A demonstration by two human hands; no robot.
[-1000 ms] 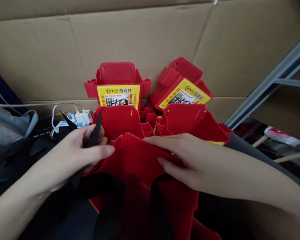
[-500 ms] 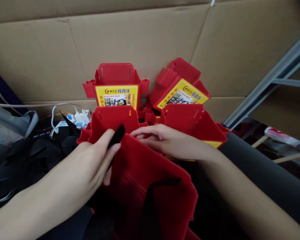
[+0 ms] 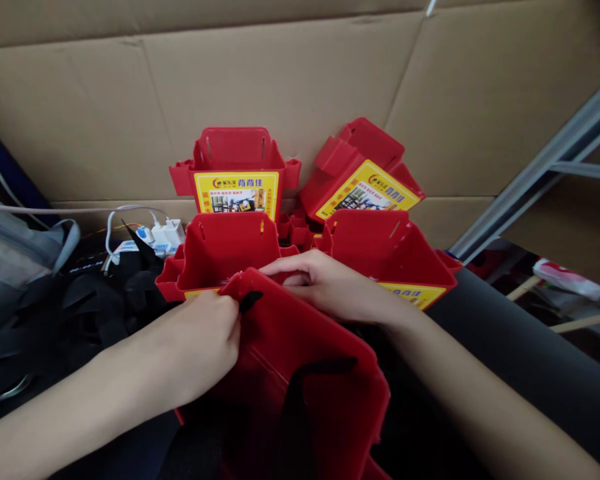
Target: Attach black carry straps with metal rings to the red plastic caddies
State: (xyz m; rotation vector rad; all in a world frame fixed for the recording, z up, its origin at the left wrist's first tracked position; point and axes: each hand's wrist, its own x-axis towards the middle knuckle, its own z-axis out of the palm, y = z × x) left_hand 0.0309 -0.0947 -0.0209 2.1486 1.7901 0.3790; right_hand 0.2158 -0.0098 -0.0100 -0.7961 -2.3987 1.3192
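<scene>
Front bin [image 3: 313, 327], red: lower centre of frame, open side toward the camera. Left hand [image 3: 200, 343]: left of centre, fingers closed on a black strap [image 3: 251, 301], tip against the bin's inner wall near its top corner. Can't tell if it's through the wall. Right hand [image 3: 330, 283]: centre, behind that wall, fingers bent at its top edge; can't tell if they grip anything. Second strap [image 3: 297, 407] hangs inside the bin, from the wall's right end. Four more red bins: upright [image 3: 236, 148] and tilted [image 3: 375, 141] against the cardboard [image 3: 280, 80], two nearer, left [image 3: 230, 240] and right [image 3: 370, 243]. Black webbing [image 3: 100, 303] heaped at left, below the power strip [image 3: 130, 248].
</scene>
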